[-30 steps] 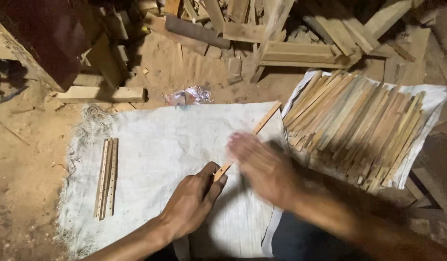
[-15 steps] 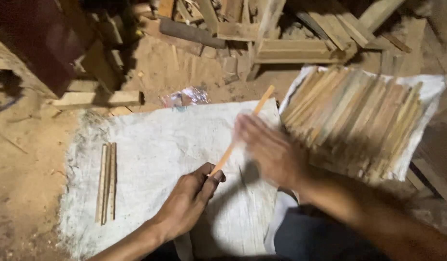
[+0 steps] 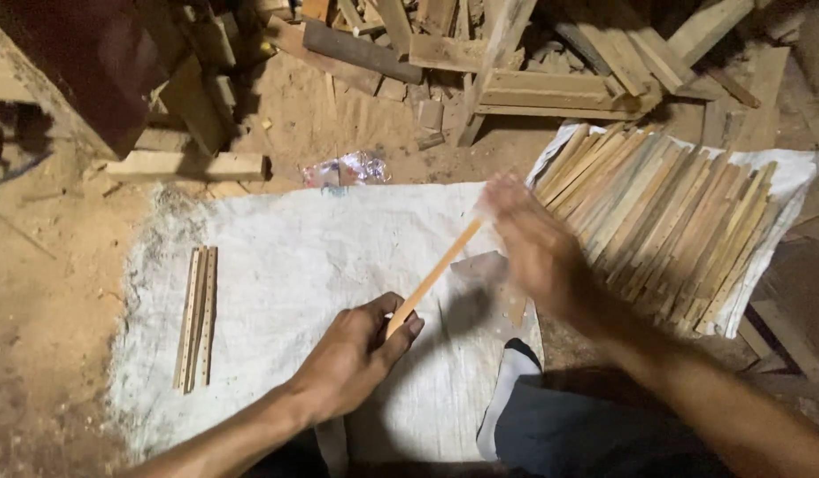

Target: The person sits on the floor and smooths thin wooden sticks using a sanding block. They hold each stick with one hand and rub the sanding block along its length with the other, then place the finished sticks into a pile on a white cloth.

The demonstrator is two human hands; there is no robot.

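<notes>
The left hand (image 3: 352,354) is clenched around the lower end of a thin wooden stick (image 3: 432,276), with thumb and fingers wrapped so the stick rises at an angle up and to the right above the white sack (image 3: 285,265) spread on the floor. This grip fixes one end and leaves most of the length free for work. The right hand (image 3: 529,243) is at the upper end of the stick, at the right edge of the sack; it is motion-blurred, so whether it grasps the stick, presses on it or carries a tool cannot be told. The stick is therefore held clear of the sack, not resting on it, between the two hands. Right of the sack, a second white sheet (image 3: 795,177) carries a large pile of similar slats (image 3: 666,221), laid roughly parallel and fanned, within reach of the right hand. Near the left edge of the sack lies a small bundle of sticks (image 3: 195,319), aligned side by side and kept well apart from the pile. Beyond the top edge of the sack are a crumpled wrapper (image 3: 343,168) on the sandy floor (image 3: 46,283) and a heap of scrap timber (image 3: 516,62). A knee in dark cloth (image 3: 587,434) sits at the sack's lower right corner.
</notes>
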